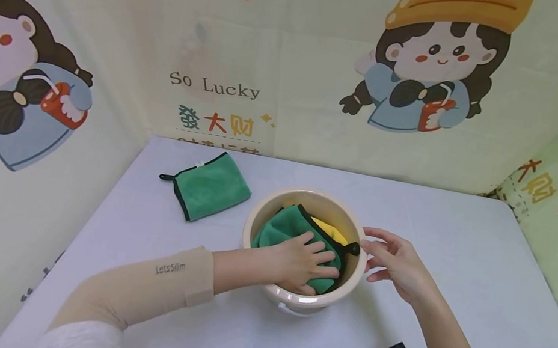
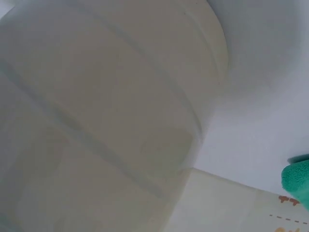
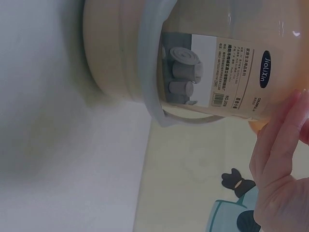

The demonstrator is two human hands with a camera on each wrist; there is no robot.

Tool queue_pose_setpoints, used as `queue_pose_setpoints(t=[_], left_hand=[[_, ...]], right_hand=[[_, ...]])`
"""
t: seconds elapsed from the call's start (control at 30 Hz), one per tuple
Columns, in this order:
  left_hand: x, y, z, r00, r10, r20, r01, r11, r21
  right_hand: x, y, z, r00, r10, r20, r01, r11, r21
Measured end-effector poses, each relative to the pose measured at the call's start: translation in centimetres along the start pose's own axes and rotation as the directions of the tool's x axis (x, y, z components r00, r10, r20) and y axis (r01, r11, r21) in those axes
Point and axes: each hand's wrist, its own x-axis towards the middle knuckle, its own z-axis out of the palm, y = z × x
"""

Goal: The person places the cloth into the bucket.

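A cream plastic bucket [image 1: 258, 210] stands on the table, holding a bunched green towel [image 1: 278, 227] with black edging and a yellow cloth [image 1: 330, 229]. My left hand [image 1: 304, 263] reaches over the near left rim and presses on the green towel with its fingers spread. At the right rim, my right hand [image 1: 396, 262] touches the bucket's outside with extended fingertips. In the right wrist view those fingers [image 3: 277, 140] lie along the wall near a printed label [image 3: 212, 72]. The left wrist view shows mostly the bucket's side [image 2: 96, 87]; the left hand is out of sight there.
Behind and left of the bucket, a second green towel [image 1: 213, 188] with black edging lies flat on the white table [image 1: 169, 315]. A light handle [image 3: 152, 63] hangs down the bucket's side. Patterned fabric [image 1: 315, 82] rises behind the table and at both sides.
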Motion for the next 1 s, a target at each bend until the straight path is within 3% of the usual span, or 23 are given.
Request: queue_pose_setpoints(t=[0.5,0.6,0.67,0.73,0.8,0.87,1.0], left_hand=[[-1.4,-1.2,-0.2,0.997,-0.007,-0.078,-0.006,0.987,-0.162],[-2.0,-1.8,-0.2,0.990,-0.031,-0.135,0.000,0.975,-0.221],[-2.5,-2.5,-0.2,0.976,-0.068,-0.205,0.012,0.966,-0.260],[-3.1,-3.4,-0.1,0.946,-0.128,-0.298,0.040,0.957,-0.286],[-3.8,-4.3,-0.1,0.895,-0.210,-0.393,0.089,0.948,-0.304],[-4.5,-5.4,0.2,0.824,-0.290,-0.487,0.145,0.938,-0.314],[-5.7,-7.5,1.6,0.663,-0.405,-0.629,0.271,0.914,-0.303]], right_hand=[[0.1,0.2,0.0,1.000,0.016,0.002,-0.016,1.000,0.010],[0.1,0.3,0.0,1.000,0.014,0.005,-0.015,1.000,0.015],[0.1,0.3,0.0,1.000,0.015,0.008,-0.015,1.000,0.023],[0.1,0.3,0.0,1.000,0.015,0.009,-0.015,1.000,0.026],[0.1,0.3,0.0,1.000,0.018,0.008,-0.018,1.000,0.024],[0.1,0.2,0.0,1.000,0.019,0.008,-0.019,1.000,0.014],[0.1,0.2,0.0,1.000,0.022,0.002,-0.022,1.000,0.000]])
